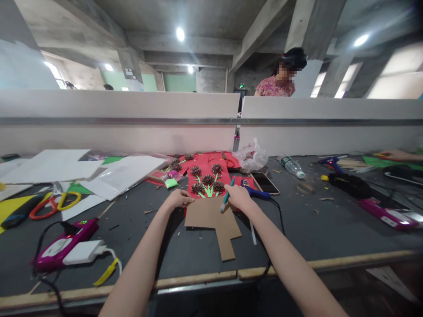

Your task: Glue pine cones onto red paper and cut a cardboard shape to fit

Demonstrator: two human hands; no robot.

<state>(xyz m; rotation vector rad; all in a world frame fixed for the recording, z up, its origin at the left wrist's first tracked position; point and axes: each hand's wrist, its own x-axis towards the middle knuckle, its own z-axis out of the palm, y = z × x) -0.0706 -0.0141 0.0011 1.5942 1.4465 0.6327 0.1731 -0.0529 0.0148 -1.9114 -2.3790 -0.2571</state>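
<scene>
A cut piece of brown cardboard (208, 214) lies in front of me, with a leg sticking out towards the table's front edge. My left hand (179, 199) pinches its far left corner. My right hand (239, 198) is closed around a teal pen (227, 197), whose tip points down at the right part of the cardboard. Just beyond, red paper (202, 165) carries several brown pine cones (208, 180) with green paper stems (209, 191). The cardboard overlaps the near end of the red paper.
Right of my right hand lie a blue glue gun (257, 192) with its cord and a phone (265, 182). A bottle (292, 167) and plastic bag (251, 155) lie behind. Scissors (57, 202) and a magenta power strip (64, 246) are left. Another person (276, 86) stands beyond the white partition (132, 105).
</scene>
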